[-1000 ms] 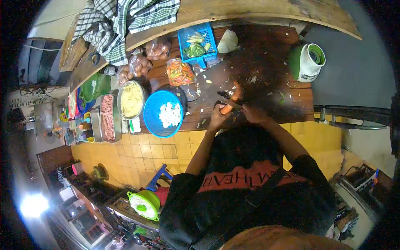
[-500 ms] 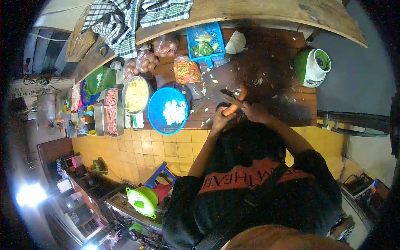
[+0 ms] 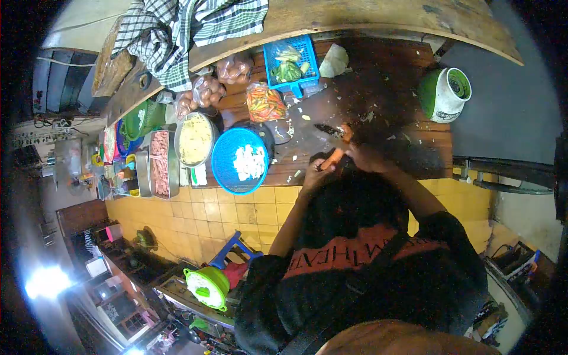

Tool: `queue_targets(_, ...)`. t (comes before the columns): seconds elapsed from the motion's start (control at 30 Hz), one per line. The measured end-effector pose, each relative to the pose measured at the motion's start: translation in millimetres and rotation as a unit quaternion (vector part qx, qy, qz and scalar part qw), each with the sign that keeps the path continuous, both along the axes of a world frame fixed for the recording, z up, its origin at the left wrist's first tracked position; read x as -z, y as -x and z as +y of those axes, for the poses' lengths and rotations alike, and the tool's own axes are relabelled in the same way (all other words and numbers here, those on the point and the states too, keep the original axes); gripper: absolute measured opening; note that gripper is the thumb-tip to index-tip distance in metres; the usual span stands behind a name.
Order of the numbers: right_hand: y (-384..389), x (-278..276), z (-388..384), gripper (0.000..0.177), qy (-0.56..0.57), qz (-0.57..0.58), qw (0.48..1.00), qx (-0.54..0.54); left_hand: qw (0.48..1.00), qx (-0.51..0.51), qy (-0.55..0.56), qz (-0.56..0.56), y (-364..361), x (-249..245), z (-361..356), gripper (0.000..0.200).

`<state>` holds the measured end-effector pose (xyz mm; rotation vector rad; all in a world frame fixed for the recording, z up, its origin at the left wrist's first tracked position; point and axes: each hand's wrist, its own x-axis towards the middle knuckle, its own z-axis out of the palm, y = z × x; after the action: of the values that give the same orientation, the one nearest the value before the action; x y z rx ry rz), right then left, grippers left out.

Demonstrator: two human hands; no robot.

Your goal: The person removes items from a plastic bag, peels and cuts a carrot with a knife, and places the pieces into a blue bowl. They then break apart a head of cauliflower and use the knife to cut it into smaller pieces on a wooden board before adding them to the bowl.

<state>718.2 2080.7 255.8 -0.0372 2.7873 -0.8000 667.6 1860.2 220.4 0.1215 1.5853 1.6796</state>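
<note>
Orange carrot [image 3: 334,160] is lying to the right of the blue bowl [image 3: 220,158], and the left hand [image 3: 313,176] is clamping its near end. The right hand [image 3: 367,158] is gripping a knife [image 3: 332,141], close beside but apart. If the carrot is turning, the blade could be slipping towards the left fingers.

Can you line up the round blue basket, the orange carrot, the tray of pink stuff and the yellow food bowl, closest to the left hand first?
From the left hand:
1. Carrot: touching it.
2. Round blue basket: to its left.
3. Bowl: left, past the basket.
4. Tray: farthest left.
</note>
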Motion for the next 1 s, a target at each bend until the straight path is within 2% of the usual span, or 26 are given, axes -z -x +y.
queue_targets(0.07,6.4,56.4,22.5,0.028,-0.013,0.146,0.985,0.089,1.0,-0.018,0.009,0.003,-6.0,-2.0,-0.7,0.019)
queue_targets(0.1,11.0,83.1,35.2,0.027,-0.02,0.218,0.966,0.135,0.999,-0.034,0.016,0.009,-7.8,-5.0,-0.5,0.018)
queue_targets(0.13,17.6,101.0,47.4,0.027,-0.029,0.291,0.94,0.177,0.998,0.001,0.028,-0.062,-2.6,-13.0,-2.5,0.02)
queue_targets(0.17,18.8,108.7,51.4,0.027,-0.037,0.36,0.906,0.218,0.998,0.0,0.028,-0.063,-5.1,-18.6,-0.8,0.02)
queue_targets(0.2,16.7,83.5,45.4,0.027,-0.036,0.36,0.906,0.218,0.999,-0.01,0.002,-0.047,-7.2,-23.0,0.0,0.021)
queue_targets(0.27,14.7,-15.4,23.5,0.027,-0.057,0.405,0.904,0.123,0.999,-0.021,-0.025,-0.026,-4.6,-27.6,2.9,0.023)
queue_targets(0.3,7.8,-26.8,14.2,0.027,-0.057,0.406,0.904,0.122,1.0,-0.012,-0.023,0.005,-6.7,-28.0,2.9,0.023)
queue_targets(0.33,0.0,-34.4,7.3,0.027,-0.039,0.334,0.94,0.058,0.999,-0.003,-0.022,0.036,-9.9,-24.8,4.0,0.023)
queue_targets(0.37,-4.4,-37.4,4.1,0.027,-0.02,0.258,0.966,-0.006,0.999,-0.004,-0.022,0.035,-11.8,-14.1,4.4,0.023)
queue_targets(0.4,-4.9,-35.0,4.8,0.027,-0.02,0.258,0.966,-0.006,0.999,-0.007,-0.033,0.022,-10.8,-6.4,5.1,0.023)
queue_targets(0.47,-4.8,-21.3,9.7,0.027,-0.017,-0.019,0.998,-0.054,0.999,-0.009,-0.042,0.011,-9.6,6.2,-1.3,0.023)
queue_targets(0.5,-1.1,9.5,13.5,0.027,-0.017,-0.019,0.998,-0.054,0.998,0.004,-0.053,-0.028,-7.1,-19.4,-1.5,0.028)
queue_targets(0.53,4.2,59.4,19.5,0.026,0.016,0.123,0.991,0.045,0.996,0.017,-0.063,-0.067,-7.4,-34.4,-1.0,0.034)
queue_targets(0.57,5.4,89.6,28.8,0.026,0.049,0.258,0.954,0.144,0.995,0.017,-0.062,-0.069,-11.2,-30.7,-2.6,0.034)
queue_targets(0.6,9.0,96.1,44.9,0.026,0.048,0.259,0.954,0.144,1.0,-0.016,0.005,-0.012,-12.3,-21.0,-3.5,0.036)
queue_targets(0.63,13.5,98.6,59.0,0.027,0.054,0.155,0.971,0.176,0.995,-0.049,0.072,0.046,-13.1,-9.0,-5.2,0.038)
queue_targets(0.67,12.9,102.9,62.1,0.027,0.06,0.047,0.975,0.209,0.995,-0.047,0.074,0.046,-14.9,2.0,-10.4,0.038)
queue_targets(0.7,14.8,84.6,55.9,0.027,0.061,0.05,0.975,0.209,0.994,-0.034,0.079,0.061,-12.7,18.3,-13.9,0.039)
queue_targets(0.77,13.1,9.5,28.8,0.026,0.054,0.175,0.978,0.103,0.992,-0.015,0.089,0.087,-12.6,39.3,-17.2,0.042)
queue_targets(0.8,9.0,-17.6,16.3,0.026,0.054,0.175,0.978,0.1,0.999,-0.032,0.034,0.003,-14.6,23.5,-11.4,0.049)
queue_targets(0.83,4.8,-42.2,5.1,0.024,0.023,0.157,0.987,0.026,0.999,-0.035,0.033,0.003,-14.8,-6.6,-4.5,0.049)
queue_targets(0.87,2.2,-52.8,-0.9,0.023,-0.007,0.138,0.989,-0.048,0.995,-0.035,0.098,-0.002,-14.6,-42.5,-0.1,0.053)
queue_targets(0.9,-0.9,-33.0,-2.4,0.023,-0.006,0.138,0.989,-0.049,0.986,-0.034,0.162,-0.007,-13.9,-60.6,1.1,0.057)
queue_targets(0.93,-6.0,2.5,-4.7,0.023,0.012,0.139,0.99,-0.035,0.986,-0.036,0.163,-0.006,-13.8,-58.0,0.0,0.057)
queue_targets(0.97,-8.4,22.7,-6.4,0.023,0.03,0.14,0.989,-0.021,0.986,-0.046,0.154,-0.052,-14.3,-49.8,-1.1,0.061)
queue_targets(1.0,1.9,16.2,-14.8,0.023,0.031,0.14,0.989,-0.023,0.983,-0.057,0.143,-0.098,-15.4,-39.4,-2.4,0.065)
